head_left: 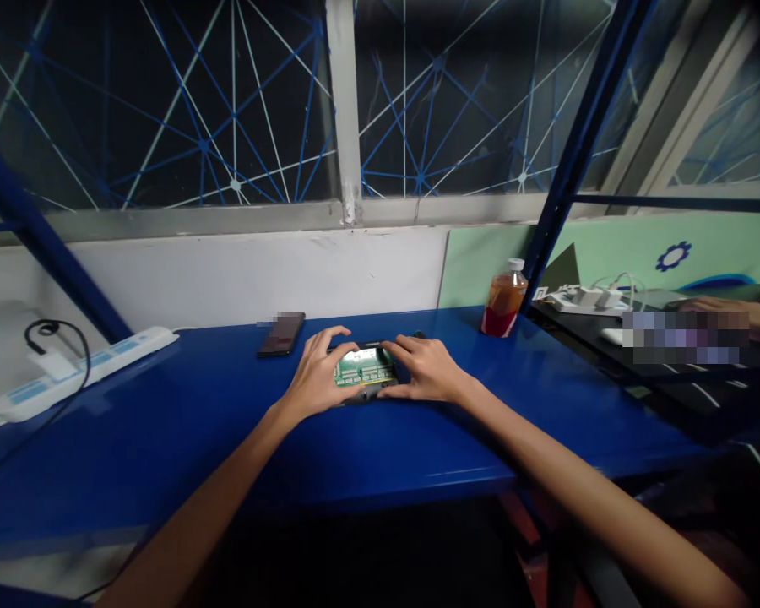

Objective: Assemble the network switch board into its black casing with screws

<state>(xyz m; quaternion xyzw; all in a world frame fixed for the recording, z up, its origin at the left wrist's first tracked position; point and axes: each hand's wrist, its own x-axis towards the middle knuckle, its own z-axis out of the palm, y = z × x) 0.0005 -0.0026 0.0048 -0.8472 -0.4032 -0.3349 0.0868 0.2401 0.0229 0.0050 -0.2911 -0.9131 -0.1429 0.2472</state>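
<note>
The green circuit board (364,368) is held between the left hand (322,371) and right hand (426,369), each grip partly open, above the desk (228,439).

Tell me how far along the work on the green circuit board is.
The green circuit board already looks seated in its dark holder. In hand: the left hand and right hand are at its two ends. Remaining: at least taking both away; anything further cannot be told.

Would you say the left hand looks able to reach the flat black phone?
Probably yes: the phone lies near the left hand with nothing between, though that hand is at the green circuit board.
</note>
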